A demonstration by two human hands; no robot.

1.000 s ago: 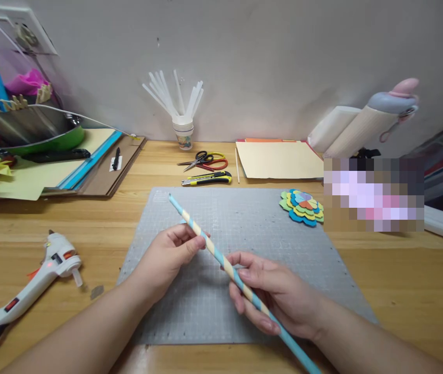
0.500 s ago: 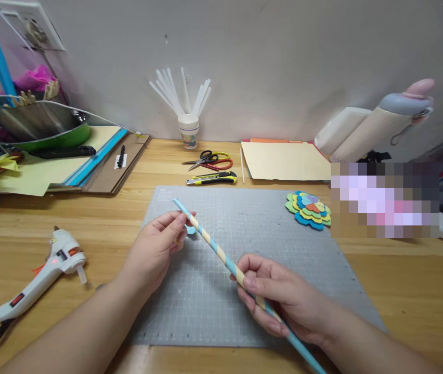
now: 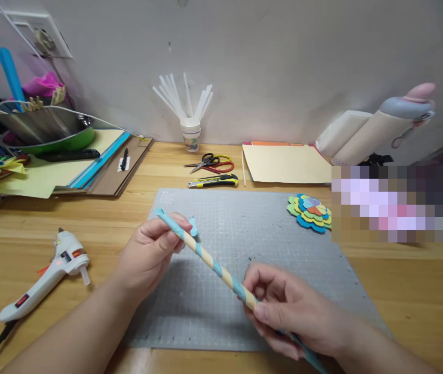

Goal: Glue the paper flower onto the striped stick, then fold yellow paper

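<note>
A thin paper tube (image 3: 206, 256), striped in spirals of blue and cream, slants across the view above the grey cutting mat (image 3: 221, 332). Near its upper end, my left hand (image 3: 149, 254) pinches it between thumb and fingers. Lower down, my right hand (image 3: 291, 311) is closed around it, hiding part of its length, and the blue lower end passes out below that hand. A small blue paper piece (image 3: 193, 227) shows just beyond my left fingertips; whether it touches the tube I cannot tell.
A glue gun (image 3: 55, 278) lies on the left. Behind the mat are a utility knife (image 3: 213, 181), scissors (image 3: 211, 163) and a paper cup (image 3: 191, 136) of white sticks. A layered paper flower (image 3: 311, 212) rests at the mat's right; cream paper (image 3: 284, 162) lies behind it.
The tube's upper end has shifted left and slightly down, and the stripes now sit differently. My right hand has moved a little lower. Both hands keep hold of the tube.
</note>
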